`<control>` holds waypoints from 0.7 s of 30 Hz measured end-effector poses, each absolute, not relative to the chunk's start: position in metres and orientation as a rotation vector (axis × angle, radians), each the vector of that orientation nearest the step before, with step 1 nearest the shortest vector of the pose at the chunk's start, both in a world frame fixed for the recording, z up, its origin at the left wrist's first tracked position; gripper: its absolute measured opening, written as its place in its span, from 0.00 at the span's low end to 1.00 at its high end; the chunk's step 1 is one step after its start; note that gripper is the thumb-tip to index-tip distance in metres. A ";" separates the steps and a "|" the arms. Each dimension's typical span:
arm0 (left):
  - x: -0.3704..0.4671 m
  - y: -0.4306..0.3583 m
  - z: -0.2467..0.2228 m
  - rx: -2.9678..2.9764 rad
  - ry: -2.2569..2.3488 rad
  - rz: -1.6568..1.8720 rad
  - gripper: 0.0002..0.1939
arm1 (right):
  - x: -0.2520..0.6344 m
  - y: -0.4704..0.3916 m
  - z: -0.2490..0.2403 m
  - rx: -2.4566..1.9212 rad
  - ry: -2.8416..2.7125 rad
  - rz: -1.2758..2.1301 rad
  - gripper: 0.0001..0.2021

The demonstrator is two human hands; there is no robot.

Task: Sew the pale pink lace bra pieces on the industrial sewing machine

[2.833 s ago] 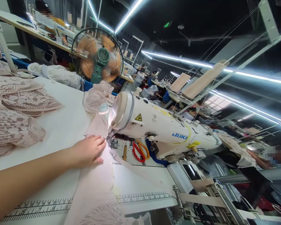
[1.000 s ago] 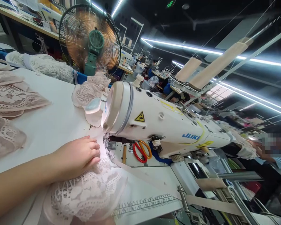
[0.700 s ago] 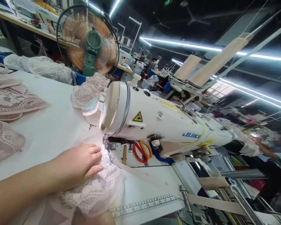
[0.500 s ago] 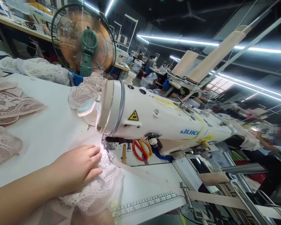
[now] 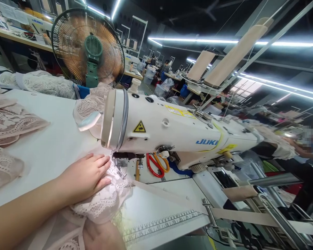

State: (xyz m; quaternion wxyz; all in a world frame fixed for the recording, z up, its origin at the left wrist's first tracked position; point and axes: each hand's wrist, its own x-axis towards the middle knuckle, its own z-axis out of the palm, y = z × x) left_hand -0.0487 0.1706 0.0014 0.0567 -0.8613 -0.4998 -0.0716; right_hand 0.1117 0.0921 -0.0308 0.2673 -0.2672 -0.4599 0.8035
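My left hand (image 5: 85, 178) lies flat on pale pink lace fabric (image 5: 104, 203), its fingers stretched toward the needle area of a white sewing machine (image 5: 156, 121). At the bottom edge my right hand (image 5: 103, 238) is partly in view, touching the underside of the lace; its fingers are hidden. A pale elastic band (image 5: 167, 194) runs from beside the needle area to a metal guide (image 5: 210, 210) on the right. Under the machine arm are red-handled scissors (image 5: 155, 166) with a second, orange handle loop.
More lace pieces (image 5: 13, 119) lie on the white table (image 5: 54, 139) at the left. A large fan (image 5: 94, 48) stands behind it. Thread cones (image 5: 200, 66) rise above the machine. A printed ruler (image 5: 164, 225) marks the front edge. Another person's arm (image 5: 299, 149) shows far right.
The view has shifted slightly. The fingers of my left hand are straighter and flatter on the fabric. The lace beside them is more bunched, and more of my right hand shows.
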 end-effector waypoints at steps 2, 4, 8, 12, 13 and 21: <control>-0.050 0.173 0.002 -2.596 -1.505 -0.208 0.25 | 0.101 0.094 -0.035 -0.703 -1.189 2.172 0.44; -0.051 0.176 0.003 -2.578 -1.480 -0.204 0.25 | 0.094 0.096 -0.034 -0.696 -1.118 2.199 0.42; -0.050 0.183 0.005 -2.509 -1.455 -0.166 0.25 | 0.089 0.100 -0.020 -0.778 -0.905 2.198 0.37; -0.042 0.175 0.012 -2.425 -1.599 -0.053 0.22 | 0.086 0.103 -0.007 -0.863 -1.004 2.126 0.37; -0.040 0.170 0.014 -2.428 -1.668 -0.019 0.22 | 0.086 0.104 -0.007 -0.909 -1.051 2.068 0.36; -0.105 0.150 -0.012 -2.619 -1.534 -0.097 0.29 | 0.146 0.103 -0.005 -0.780 -1.675 2.173 0.22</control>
